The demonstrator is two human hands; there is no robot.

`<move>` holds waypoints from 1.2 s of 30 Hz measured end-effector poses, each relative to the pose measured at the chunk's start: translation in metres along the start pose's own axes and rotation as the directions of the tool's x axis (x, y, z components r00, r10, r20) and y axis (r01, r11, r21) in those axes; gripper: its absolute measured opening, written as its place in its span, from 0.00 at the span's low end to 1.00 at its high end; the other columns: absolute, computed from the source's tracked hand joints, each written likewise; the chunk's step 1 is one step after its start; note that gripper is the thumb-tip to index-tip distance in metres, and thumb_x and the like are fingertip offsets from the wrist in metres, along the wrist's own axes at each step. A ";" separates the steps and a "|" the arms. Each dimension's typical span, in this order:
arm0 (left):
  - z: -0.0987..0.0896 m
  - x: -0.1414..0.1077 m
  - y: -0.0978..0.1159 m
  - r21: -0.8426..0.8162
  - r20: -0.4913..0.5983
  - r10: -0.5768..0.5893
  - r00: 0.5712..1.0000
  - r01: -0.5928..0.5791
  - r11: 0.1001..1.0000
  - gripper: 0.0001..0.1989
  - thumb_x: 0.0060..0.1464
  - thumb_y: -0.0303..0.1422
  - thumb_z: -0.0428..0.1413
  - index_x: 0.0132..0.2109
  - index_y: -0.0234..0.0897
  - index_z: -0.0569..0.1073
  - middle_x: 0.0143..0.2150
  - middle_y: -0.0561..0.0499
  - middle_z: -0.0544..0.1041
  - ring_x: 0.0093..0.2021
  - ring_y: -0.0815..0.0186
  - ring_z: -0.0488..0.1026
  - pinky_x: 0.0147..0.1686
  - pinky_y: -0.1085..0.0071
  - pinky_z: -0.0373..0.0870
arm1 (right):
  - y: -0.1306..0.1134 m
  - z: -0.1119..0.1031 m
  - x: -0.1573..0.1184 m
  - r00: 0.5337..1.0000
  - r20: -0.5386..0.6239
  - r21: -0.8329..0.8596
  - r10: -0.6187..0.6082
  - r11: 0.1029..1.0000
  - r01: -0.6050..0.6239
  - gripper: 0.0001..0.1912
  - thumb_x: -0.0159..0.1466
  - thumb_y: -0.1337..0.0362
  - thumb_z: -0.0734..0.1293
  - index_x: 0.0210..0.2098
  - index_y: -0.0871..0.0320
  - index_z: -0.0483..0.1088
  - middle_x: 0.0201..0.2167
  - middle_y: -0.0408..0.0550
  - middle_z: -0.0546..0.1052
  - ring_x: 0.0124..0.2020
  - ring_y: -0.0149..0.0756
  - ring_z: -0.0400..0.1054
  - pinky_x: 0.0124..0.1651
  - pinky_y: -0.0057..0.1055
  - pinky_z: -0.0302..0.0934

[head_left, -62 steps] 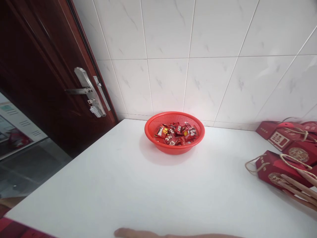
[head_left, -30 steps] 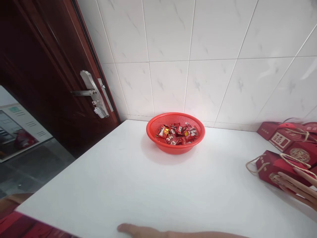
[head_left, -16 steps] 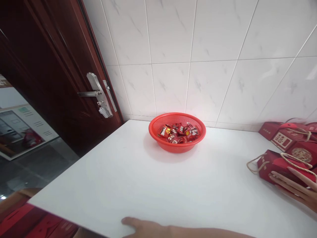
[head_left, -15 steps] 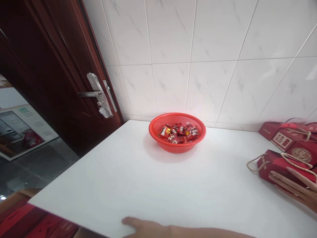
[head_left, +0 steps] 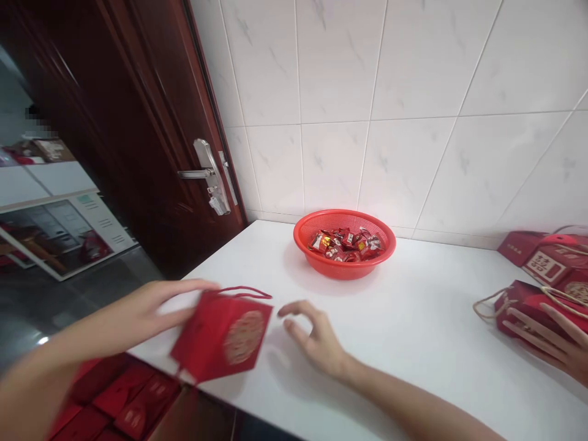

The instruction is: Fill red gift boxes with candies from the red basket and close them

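Carton [head_left: 202, 416], so judged from its brown wall, sits below the near edge of the white table [head_left: 413, 294] and holds folded red packages [head_left: 131, 401]; its position puts them within reach of the left side. Left hand [head_left: 142, 312] grasps a red gift box [head_left: 243, 337] by its left side, fingers above and thumb lower. This side grip leaves the gold round print and the red cord [head_left: 248, 294] uncovered. The box is tilted over the near edge of the table; motion blur prevents confirming whether its base makes contact. Right hand [head_left: 319, 343] is released: thumb and forefinger are parted and curved toward the box, just beside it but apart from it, a posture suited to steadying the free side. Farther to the right, another person's hand [head_left: 551, 337] rests with spread fingers against a twine-handled box [head_left: 519, 306], probably to keep it in line with the grouped boxes [head_left: 544, 263] behind. Beyond both hands, a red basket [head_left: 344, 269] stands upright near the wall; its raised rim contains the wrapped packets [head_left: 351, 245], and the placement keeps them accessible from the front. At the rear, the tiled wall [head_left: 408, 165] bounds the table, with a dark door [head_left: 151, 147] standing to the left.
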State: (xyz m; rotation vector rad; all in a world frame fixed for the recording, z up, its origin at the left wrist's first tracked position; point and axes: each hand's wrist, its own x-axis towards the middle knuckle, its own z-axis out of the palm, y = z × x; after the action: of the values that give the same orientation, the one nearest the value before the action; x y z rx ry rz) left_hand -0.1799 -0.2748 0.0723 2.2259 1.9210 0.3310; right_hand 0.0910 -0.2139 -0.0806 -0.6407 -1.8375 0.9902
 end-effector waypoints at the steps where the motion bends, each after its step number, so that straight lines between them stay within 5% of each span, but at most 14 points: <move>1: 0.005 0.013 0.008 -0.055 0.053 0.029 0.998 -0.026 0.998 0.20 0.65 0.40 0.49 0.58 0.40 0.74 0.53 0.59 0.79 0.54 0.62 0.73 0.56 0.69 0.67 | -0.006 -0.013 0.010 0.996 -0.087 0.018 0.036 0.999 -0.035 0.10 0.67 0.63 0.61 0.43 0.55 0.73 0.43 0.50 0.80 0.47 0.38 0.74 0.52 0.36 0.68; 5: 0.029 0.063 0.053 -0.158 0.203 0.137 0.970 -0.106 0.982 0.22 0.58 0.34 0.51 0.57 0.44 0.76 0.53 0.53 0.80 0.47 0.62 0.77 0.46 0.76 0.68 | -0.025 -0.059 0.038 0.959 -0.283 0.072 0.036 0.997 -0.016 0.08 0.67 0.60 0.62 0.43 0.54 0.70 0.45 0.50 0.79 0.51 0.39 0.73 0.55 0.40 0.67; 10: 0.047 0.101 0.097 -0.066 0.243 0.243 0.939 -0.234 0.970 0.25 0.50 0.27 0.49 0.53 0.45 0.78 0.37 0.53 0.81 0.35 0.62 0.74 0.33 0.73 0.63 | -0.043 -0.082 0.037 0.999 -0.014 -0.148 0.035 0.988 -0.037 0.15 0.61 0.60 0.70 0.47 0.54 0.69 0.48 0.49 0.78 0.49 0.41 0.73 0.53 0.41 0.67; 13: 0.056 0.116 0.112 -0.112 0.212 0.247 0.945 -0.227 0.967 0.23 0.49 0.26 0.48 0.49 0.43 0.80 0.28 0.54 0.76 0.28 0.64 0.69 0.26 0.72 0.57 | -0.046 -0.079 0.033 0.996 0.039 -0.388 0.084 0.919 -0.062 0.21 0.60 0.63 0.71 0.52 0.55 0.66 0.50 0.51 0.77 0.52 0.45 0.72 0.52 0.44 0.66; 21: 0.088 0.140 0.113 -0.192 0.137 0.244 0.960 -0.216 0.957 0.16 0.47 0.26 0.50 0.41 0.40 0.79 0.33 0.53 0.79 0.31 0.63 0.71 0.31 0.71 0.61 | -0.044 -0.083 0.040 0.976 -0.012 -0.698 0.218 0.697 -0.164 0.11 0.64 0.67 0.66 0.46 0.57 0.67 0.44 0.52 0.76 0.42 0.44 0.72 0.40 0.36 0.62; 25: 0.096 0.140 0.113 -0.216 0.061 0.210 0.976 -0.192 0.957 0.19 0.47 0.26 0.51 0.44 0.40 0.80 0.32 0.53 0.78 0.31 0.64 0.72 0.31 0.71 0.62 | -0.045 -0.086 0.040 0.973 0.009 -0.700 0.232 0.696 -0.160 0.10 0.64 0.64 0.68 0.44 0.57 0.67 0.43 0.52 0.76 0.39 0.41 0.70 0.35 0.33 0.59; 28: 0.103 0.139 0.117 -0.249 -0.003 0.152 0.988 -0.148 0.957 0.18 0.49 0.27 0.52 0.46 0.41 0.79 0.32 0.53 0.79 0.31 0.63 0.73 0.31 0.71 0.64 | -0.049 -0.090 0.039 0.972 0.026 -0.708 0.233 0.691 -0.147 0.06 0.64 0.63 0.68 0.33 0.57 0.67 0.37 0.49 0.74 0.34 0.37 0.68 0.32 0.31 0.56; 36: 0.128 0.144 0.120 -0.417 -0.134 0.056 0.989 -0.108 0.902 0.18 0.46 0.27 0.56 0.45 0.43 0.79 0.39 0.54 0.83 0.38 0.61 0.78 0.38 0.69 0.71 | -0.067 -0.115 0.040 0.955 0.139 -0.611 0.261 0.782 -0.124 0.25 0.64 0.67 0.66 0.18 0.56 0.48 0.22 0.40 0.63 0.24 0.28 0.57 0.28 0.28 0.50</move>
State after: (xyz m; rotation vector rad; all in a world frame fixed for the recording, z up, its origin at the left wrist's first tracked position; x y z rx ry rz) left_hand -0.0095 -0.1486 -0.0099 2.0317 1.6119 0.8275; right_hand 0.1757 -0.1780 0.0234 -1.1619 -2.3407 0.6019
